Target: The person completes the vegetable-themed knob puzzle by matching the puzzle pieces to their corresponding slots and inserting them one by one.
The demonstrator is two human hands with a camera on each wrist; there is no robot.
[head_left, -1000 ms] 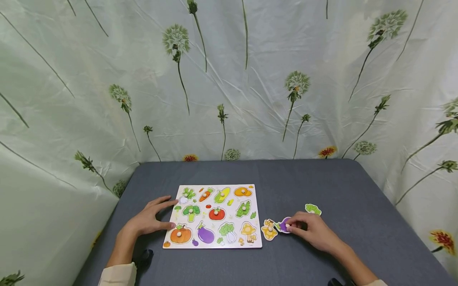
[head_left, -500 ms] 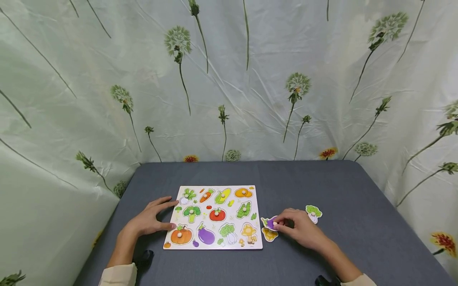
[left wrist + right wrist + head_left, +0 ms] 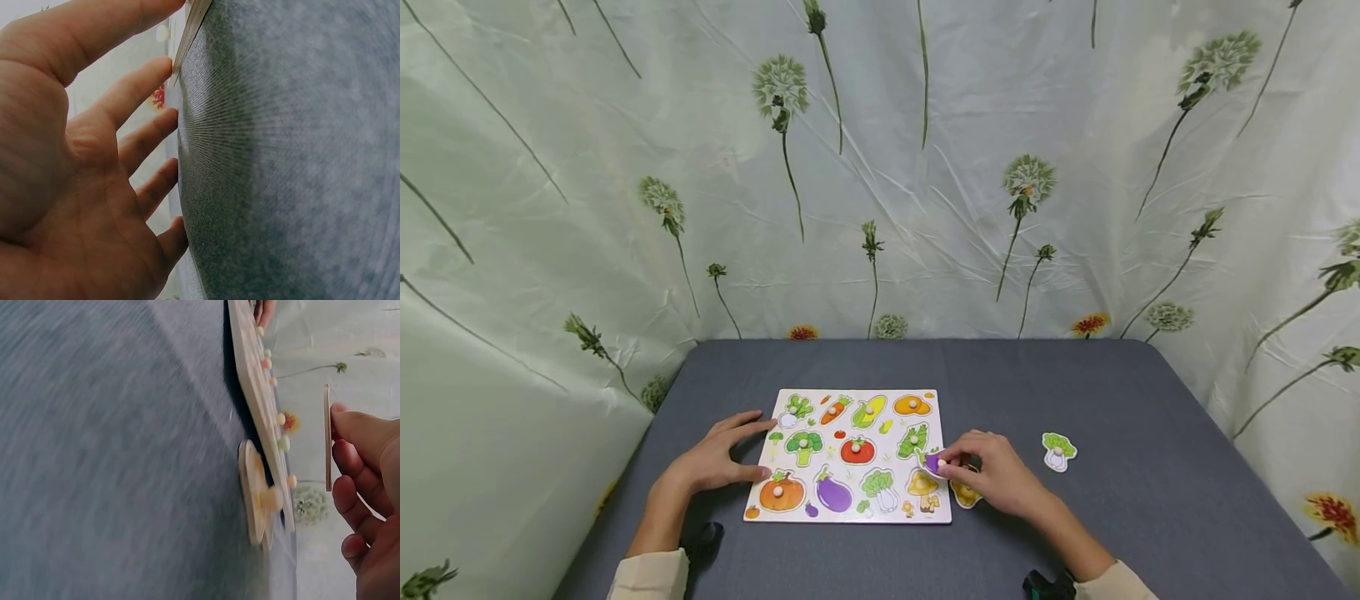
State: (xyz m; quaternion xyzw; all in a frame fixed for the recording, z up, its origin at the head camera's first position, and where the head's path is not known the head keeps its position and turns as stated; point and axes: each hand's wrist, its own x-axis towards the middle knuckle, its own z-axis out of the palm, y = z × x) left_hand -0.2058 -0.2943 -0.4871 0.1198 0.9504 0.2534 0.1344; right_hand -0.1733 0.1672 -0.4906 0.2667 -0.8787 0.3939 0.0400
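Note:
My right hand [image 3: 996, 477] pinches the knob of an eggplant puzzle piece [image 3: 930, 461], which hangs over the right edge of a wooden vegetable puzzle board [image 3: 883, 518]. The right wrist view has this piece [image 3: 327, 437] edge-on, raised off the board. Beneath the hand, a yellow mushroom piece [image 3: 966, 497] lies on the table, partly covered. At the board's left edge rests my left hand [image 3: 718, 458], its thumb and forefinger spread along the side. No piece is in the left palm [image 3: 81, 187]. Eggplant, cabbage and mushroom pictures on the board's near row have no knobs.
A cabbage piece [image 3: 1059, 452] with a knob lies on the dark grey table [image 3: 1000, 375] at the right. Knobbed pieces such as a pumpkin [image 3: 782, 493] and a tomato [image 3: 857, 451] sit in the board. Behind hangs a flower-printed curtain [image 3: 925, 250].
My right hand has lifted the eggplant piece and carried it left, across the mushroom piece, to above the board's right edge. The cabbage piece has come into full view. My left hand has stayed put.

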